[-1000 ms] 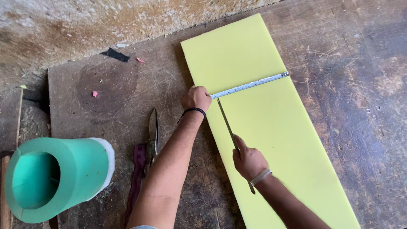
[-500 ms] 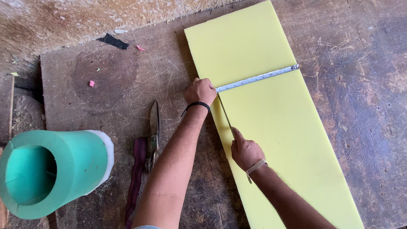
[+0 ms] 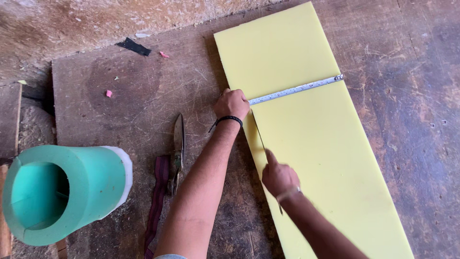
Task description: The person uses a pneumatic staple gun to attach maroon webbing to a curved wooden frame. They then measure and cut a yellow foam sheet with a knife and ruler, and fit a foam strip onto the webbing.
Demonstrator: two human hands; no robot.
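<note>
A yellow foam sheet (image 3: pixel 306 144) is laid lengthwise on a worn wooden board (image 3: pixel 143 96). A tape measure (image 3: pixel 294 89) is stretched across the sheet's width, its hook caught on the right edge. The tape's near end is pinned at the sheet's left edge by the left hand (image 3: pixel 231 104), which is closed into a loose fist, with a black band on the wrist. A thin blade (image 3: pixel 258 134) is gripped in the right hand (image 3: pixel 279 177), the fingers curled shut around the handle and the forefinger laid along it; the blade runs along the sheet just inside its left edge, its tip close below the tape. Shears (image 3: pixel 178 148) are seen on the board just left of the left forearm, beside a dark strap (image 3: pixel 158 201). A green foam roll (image 3: pixel 62 192) is lying on its side at the lower left.
</note>
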